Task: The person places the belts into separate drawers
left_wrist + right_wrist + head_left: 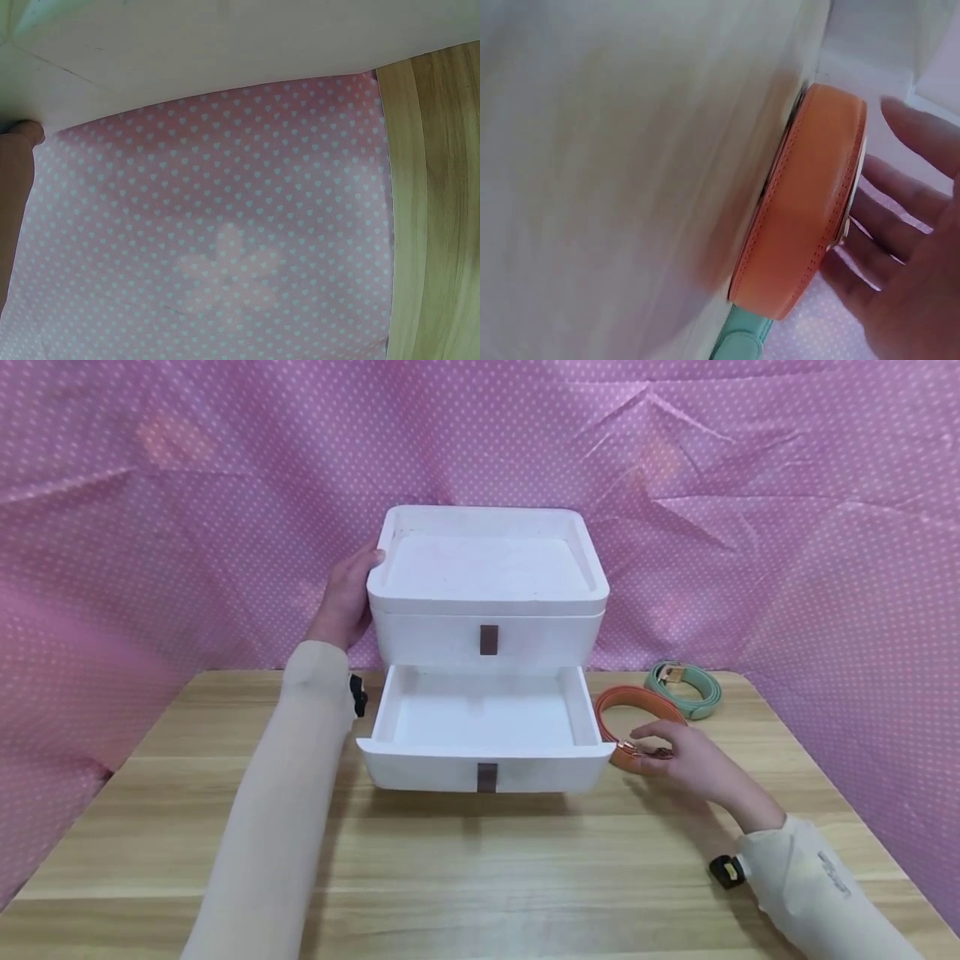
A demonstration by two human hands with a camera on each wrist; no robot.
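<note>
A white two-drawer storage box stands at the back of the table, its lower drawer pulled out with a bare floor. My left hand presses against the box's left side, thumb at the top rim; its other fingers are partly hidden. In the left wrist view, the thumb meets the white side wall. Beside the drawer lies a coiled orange belt with a gold-coloured buckle. My right hand reaches over its near side, fingers apart and loosely bent around the buckle, as the right wrist view of the belt shows.
A coiled green belt with a gold-coloured buckle lies just behind and right of the orange one. Pink dotted cloth hangs behind and along both sides of the wooden table. The upper drawer is closed.
</note>
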